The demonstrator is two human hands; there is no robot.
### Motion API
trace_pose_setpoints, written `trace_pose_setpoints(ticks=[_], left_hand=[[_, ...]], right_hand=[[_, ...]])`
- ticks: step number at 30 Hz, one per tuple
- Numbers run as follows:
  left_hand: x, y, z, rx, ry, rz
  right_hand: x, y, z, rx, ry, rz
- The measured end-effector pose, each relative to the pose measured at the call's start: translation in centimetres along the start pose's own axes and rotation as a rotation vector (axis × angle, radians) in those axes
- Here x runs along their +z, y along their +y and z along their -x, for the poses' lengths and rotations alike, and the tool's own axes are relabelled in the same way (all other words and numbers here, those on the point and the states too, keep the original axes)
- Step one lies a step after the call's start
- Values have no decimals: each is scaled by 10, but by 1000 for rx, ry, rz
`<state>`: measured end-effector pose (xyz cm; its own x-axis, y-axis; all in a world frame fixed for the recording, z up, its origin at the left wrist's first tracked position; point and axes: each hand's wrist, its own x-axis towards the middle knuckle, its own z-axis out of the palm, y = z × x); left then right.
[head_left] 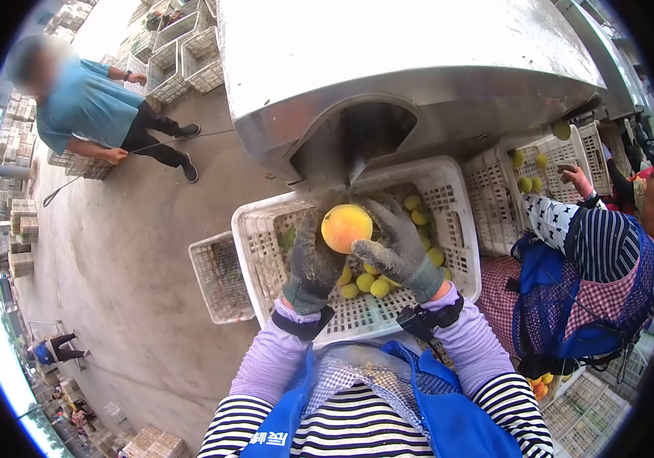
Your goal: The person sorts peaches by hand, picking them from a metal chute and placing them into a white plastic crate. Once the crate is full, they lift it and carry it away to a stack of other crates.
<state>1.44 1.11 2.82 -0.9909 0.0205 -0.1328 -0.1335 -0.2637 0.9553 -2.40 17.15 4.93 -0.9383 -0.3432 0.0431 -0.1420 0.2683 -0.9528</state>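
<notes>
Yellow-orange fruit (347, 228) clamped between the gloved left hand (313, 267) and right hand (402, 252), above a white crate (460, 233) of greenish fruits (380, 288). A metal machine (418, 84) overhangs the crate's far rim — its dark opening faces the hands. A smaller crate (220, 278) stands left, on a bare, stained floor (144, 267). Outward: a blue-shirted person (90, 107) holding a long hooked rod (182, 138) near stacked crates (165, 72) — and, at right, a co-worker (602, 267) beside further crates (491, 195).

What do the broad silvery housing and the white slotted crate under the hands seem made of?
Broad silvery housing: probably sheet metal, smooth, shiny, given its glare.
White slotted crate: likely moulded plastic, dull, given its regular openings and rounded rim.
</notes>
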Motion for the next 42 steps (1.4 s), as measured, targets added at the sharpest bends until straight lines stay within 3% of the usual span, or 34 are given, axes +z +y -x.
trace_pose_setpoints(ticks=[1,3,5,6,9,15,16,21,23,25,26,28,29,30,33,34,36,37,38,41,42], left_hand=[[-4,-6,1,6,-53,-239],[9,-17,-1,-108,2,577],[14,-17,3,70,-16,39],[11,-20,1,40,-48,75],[22,-2,-9,-196,31,830],[14,-5,-25,-47,164,667],[8,-10,-20,-63,269,593],[-33,-98,1,-87,290,317],[-31,-109,-4,-222,345,309],[-20,-116,-21,-494,465,367],[-22,-150,-20,-472,408,346],[-19,-219,-25,-539,254,-201],[-13,-238,-25,-561,161,-469],[-4,-238,-32,-679,42,-543],[35,-243,-37,-771,-258,-941],[43,-273,-30,-647,-313,-1084],[62,-305,-23,-499,-293,-1026],[70,-322,-24,-433,-282,-994],[75,-347,-31,-542,-358,-1004],[76,-344,-17,-538,-177,-955],[70,-345,-17,-450,-187,-943]], right_hand=[[-1,1,2,-52,83,170],[-2,-1,8,-154,248,515],[7,-3,15,-92,214,576],[11,-5,17,-57,197,607],[22,1,12,-62,284,749],[19,8,-33,-46,214,842],[20,19,-45,-79,220,860],[18,48,-133,-245,299,823],[9,46,-148,-201,285,821],[-14,31,-128,-56,211,537],[-29,31,-118,18,187,399],[-50,124,-73,-145,158,587],[-56,148,-46,78,143,694],[-60,167,-27,295,125,795],[-65,230,-2,595,-109,1036],[-64,248,0,590,-172,1065],[-64,291,-5,564,-289,1119],[-62,318,-1,530,-227,1117],[-59,345,5,498,-168,1112],[-51,369,0,456,-125,1151],[-48,370,-8,445,-125,1175]])
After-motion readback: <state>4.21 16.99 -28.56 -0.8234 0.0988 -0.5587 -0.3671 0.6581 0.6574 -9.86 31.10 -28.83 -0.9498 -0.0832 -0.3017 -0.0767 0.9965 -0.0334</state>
